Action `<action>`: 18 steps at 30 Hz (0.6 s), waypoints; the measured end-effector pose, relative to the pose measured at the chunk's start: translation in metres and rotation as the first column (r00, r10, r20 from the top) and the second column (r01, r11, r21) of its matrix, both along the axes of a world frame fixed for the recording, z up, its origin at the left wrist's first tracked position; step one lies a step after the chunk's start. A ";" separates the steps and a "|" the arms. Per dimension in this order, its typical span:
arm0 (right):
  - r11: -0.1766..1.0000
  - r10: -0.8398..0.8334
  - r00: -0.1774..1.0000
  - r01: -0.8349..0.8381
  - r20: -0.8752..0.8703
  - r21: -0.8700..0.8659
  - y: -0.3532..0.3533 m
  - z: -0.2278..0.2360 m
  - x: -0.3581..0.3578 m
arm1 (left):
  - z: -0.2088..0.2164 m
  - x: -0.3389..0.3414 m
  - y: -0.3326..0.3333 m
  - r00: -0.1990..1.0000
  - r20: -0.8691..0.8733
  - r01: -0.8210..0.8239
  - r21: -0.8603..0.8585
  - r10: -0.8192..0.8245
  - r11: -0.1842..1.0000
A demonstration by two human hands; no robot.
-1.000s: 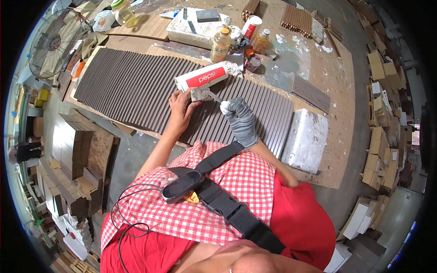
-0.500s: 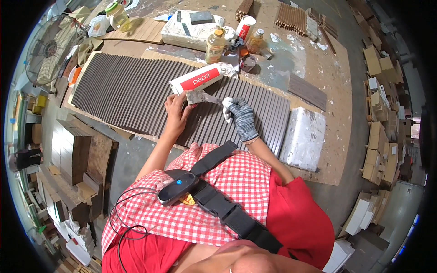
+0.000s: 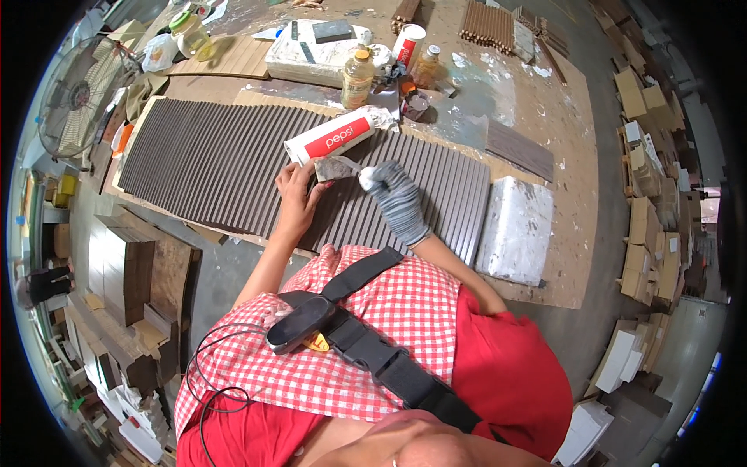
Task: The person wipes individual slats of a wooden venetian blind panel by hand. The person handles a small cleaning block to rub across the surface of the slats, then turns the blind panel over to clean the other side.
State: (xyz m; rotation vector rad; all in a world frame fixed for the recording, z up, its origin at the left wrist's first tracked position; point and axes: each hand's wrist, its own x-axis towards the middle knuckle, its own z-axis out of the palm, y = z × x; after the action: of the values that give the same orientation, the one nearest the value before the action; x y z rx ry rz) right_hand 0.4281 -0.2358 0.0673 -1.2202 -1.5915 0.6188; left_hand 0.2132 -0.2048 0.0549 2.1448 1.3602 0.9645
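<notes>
My bare left hand is over the dark ribbed panel, thumb and fingers closed at the edge of a stained putty knife. From the right, my right hand, in a grey striped glove with whitish fingertips, is closed at the narrow end of the same putty knife; its fingers hide the handle. Just beyond both hands, a white cylinder with a red band lies on the panel, crumpled white material at its right end.
Behind the panel stand a yellowish bottle, another bottle, an upright red-and-white cup and a smeared white block. A white-wrapped slab and a brown board lie right. A fan stands far left.
My right hand has moved slightly left along the putty knife, nearer its blade, and its fingers have curled tighter. My left hand keeps its place at the blade. The whole view has shifted slightly.
</notes>
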 end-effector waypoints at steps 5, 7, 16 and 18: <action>0.983 0.080 0.988 -0.100 0.132 0.153 -0.025 -0.002 -0.002 | -0.007 0.002 -0.003 0.998 0.055 -0.031 0.022 0.029 0.999; 0.995 0.075 0.990 -0.067 -0.116 0.078 -0.018 0.000 -0.005 | -0.006 0.002 0.000 0.998 0.058 -0.031 0.034 0.029 0.999; 0.991 0.083 0.994 -0.075 -0.074 0.106 -0.016 0.001 0.022 | -0.022 0.012 0.006 0.985 0.165 -0.053 0.008 0.051 0.999; 0.995 0.081 0.990 -0.073 -0.116 0.069 -0.008 -0.010 0.023 | -0.031 0.012 0.004 0.987 0.144 -0.077 0.001 0.076 0.997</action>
State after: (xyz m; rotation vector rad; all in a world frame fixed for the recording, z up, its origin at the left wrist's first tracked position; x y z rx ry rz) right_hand 0.4514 -0.2438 0.0575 -1.0589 -1.5530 0.6716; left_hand 0.2251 -0.2008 0.0236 1.9985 1.3789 1.1318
